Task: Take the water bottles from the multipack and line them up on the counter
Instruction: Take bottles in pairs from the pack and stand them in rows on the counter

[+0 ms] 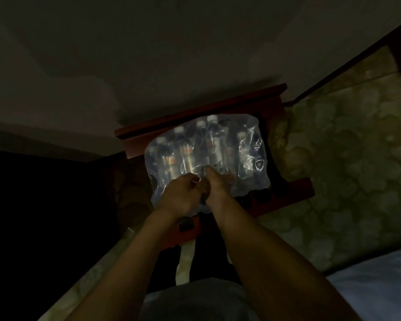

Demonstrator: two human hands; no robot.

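The scene is very dim. At the middle of the frame a multipack point(206, 156) of water bottles point(212, 140), wrapped in clear shrink film, lies on a small reddish-brown wooden surface point(285, 195). White caps show through the film near the pack's upper edge, and several bottles carry dark labels with a bit of orange or red, but the light is too poor and the film too glossy for any brand or writing to be read. How many bottles the pack holds cannot be counted.

Both hands meet at the lower middle of the pack. The left hand point(181, 195) and the right hand point(218, 184) are side by side, nearly touching, fingers curled and pinching the film where it bunches up between them. All bottles appear to be inside the wrap; none stands loose on the surface.

A small dark metal fitting point(185, 224) sits on the wood just below the left wrist. To the right of the frame spreads a pale green patterned cover point(345, 158), with a light blue cloth point(380, 286) at the lower right corner. The upper half is a plain grey wall point(171, 42), and the left side falls into deep shadow. Grey clothing point(195, 300) shows at the bottom between the forearms.
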